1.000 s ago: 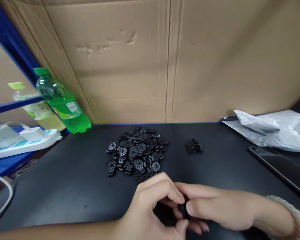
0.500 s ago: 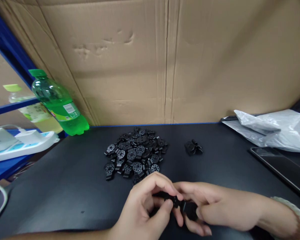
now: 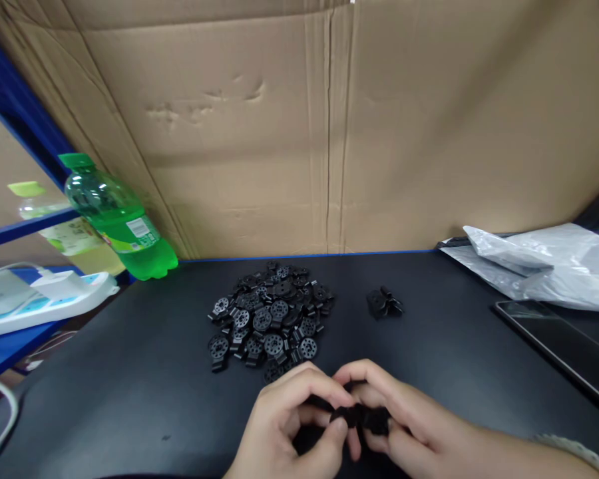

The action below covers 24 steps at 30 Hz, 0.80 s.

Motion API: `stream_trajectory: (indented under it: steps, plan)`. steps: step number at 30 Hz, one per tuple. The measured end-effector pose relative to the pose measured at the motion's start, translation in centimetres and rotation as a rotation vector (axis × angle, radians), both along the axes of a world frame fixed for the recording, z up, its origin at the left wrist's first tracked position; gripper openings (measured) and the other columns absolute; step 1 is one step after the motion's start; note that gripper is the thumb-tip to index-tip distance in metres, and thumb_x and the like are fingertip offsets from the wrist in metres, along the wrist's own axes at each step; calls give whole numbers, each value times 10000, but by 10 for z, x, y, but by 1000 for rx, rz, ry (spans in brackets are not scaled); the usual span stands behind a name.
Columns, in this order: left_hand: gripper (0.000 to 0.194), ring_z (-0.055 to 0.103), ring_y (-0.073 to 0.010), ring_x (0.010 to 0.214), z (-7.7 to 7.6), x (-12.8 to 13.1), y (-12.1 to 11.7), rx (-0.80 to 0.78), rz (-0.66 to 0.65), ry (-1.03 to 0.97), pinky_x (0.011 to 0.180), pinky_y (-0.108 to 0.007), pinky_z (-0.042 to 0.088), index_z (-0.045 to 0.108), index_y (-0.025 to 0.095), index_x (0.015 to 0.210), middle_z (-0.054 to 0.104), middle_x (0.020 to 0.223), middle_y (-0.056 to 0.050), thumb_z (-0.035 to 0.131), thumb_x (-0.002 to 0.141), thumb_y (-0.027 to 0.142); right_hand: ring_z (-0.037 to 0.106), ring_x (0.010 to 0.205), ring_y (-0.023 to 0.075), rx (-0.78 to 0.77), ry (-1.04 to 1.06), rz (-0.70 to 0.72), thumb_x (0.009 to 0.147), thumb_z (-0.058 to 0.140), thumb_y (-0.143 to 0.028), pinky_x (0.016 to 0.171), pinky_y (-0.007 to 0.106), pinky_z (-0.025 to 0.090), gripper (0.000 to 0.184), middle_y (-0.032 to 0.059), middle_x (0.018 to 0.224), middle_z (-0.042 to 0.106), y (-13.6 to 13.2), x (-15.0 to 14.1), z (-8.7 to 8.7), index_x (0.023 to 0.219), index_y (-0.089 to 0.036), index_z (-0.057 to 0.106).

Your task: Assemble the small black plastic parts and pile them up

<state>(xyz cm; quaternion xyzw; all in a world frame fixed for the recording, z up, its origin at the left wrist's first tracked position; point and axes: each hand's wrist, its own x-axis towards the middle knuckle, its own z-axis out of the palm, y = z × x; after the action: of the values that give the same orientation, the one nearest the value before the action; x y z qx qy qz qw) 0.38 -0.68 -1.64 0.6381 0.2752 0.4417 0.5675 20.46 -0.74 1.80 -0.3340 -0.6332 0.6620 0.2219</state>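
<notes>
Pieces (image 3: 377,420) pinched btwn my L hand (image 3: 279,426) & R hand (image 3: 416,426), fingers curled nearly closed, twd bench's (image 3: 130,406) near edge, prob. for two-sided control.

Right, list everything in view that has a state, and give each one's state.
Left hand: closed on black parts
Right hand: closed on black parts
Black parts: held; joined or not, unclear
Pile: loose, heaped
Green bottle: capped, part full, leaning
Power strip: plugs in
Tablet: flat, screen dark
Plastic bag: crumpled
</notes>
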Motion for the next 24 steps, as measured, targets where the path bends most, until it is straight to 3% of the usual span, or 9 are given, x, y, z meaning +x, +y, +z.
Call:
stream_trajectory:
  steps: [5,7,10,13,19,21,24]
  plan:
    - [261,670,-131,749,8,-5,4,190,108,107,651,-203,574,681,254,989,591,875,-16,579,868,48,587,1012,187,202,-157,15,867,425,-140,953,357,473,390,76,1040,593,-5,3,16,1246,-233,425]
    - [278,664,-133,729,7,-6,7,349,125,157,659,-211,563,672,241,974,629,840,-16,589,844,10,601,1030,190,262,-241,-12,886,392,-138,943,345,485,350,84,1089,613,-5,6,19,1212,-248,455]
    - [327,648,-137,702,3,-6,10,639,118,227,637,-208,533,675,204,981,662,806,-35,621,793,-58,625,905,201,385,-287,-37,898,397,-199,812,320,528,230,70,997,639,-3,7,9,1096,-233,509]
    - [322,619,-137,666,-3,-7,12,794,127,221,602,-214,510,680,163,997,636,768,-47,623,796,-83,602,758,194,546,-227,-63,947,380,-312,685,303,515,184,47,867,627,2,6,-4,1001,-222,530]
    - [190,609,-165,701,-4,-8,17,956,75,236,638,-253,529,678,125,1029,646,740,-69,591,904,11,634,824,176,482,-240,-158,885,550,-193,748,285,490,96,28,884,656,7,10,3,887,-214,644]
    - [157,622,-183,722,-1,-7,18,1003,61,280,653,-275,550,654,104,1076,669,780,-97,604,927,93,637,851,175,602,-278,-206,871,574,-147,790,299,483,128,22,891,675,15,19,5,906,-221,673]
    - [253,651,-199,728,4,-4,18,1030,7,344,642,-286,570,612,92,1150,703,839,-129,531,993,274,607,948,206,935,-372,-366,894,551,-145,871,357,459,201,41,956,690,38,43,5,988,-241,701]
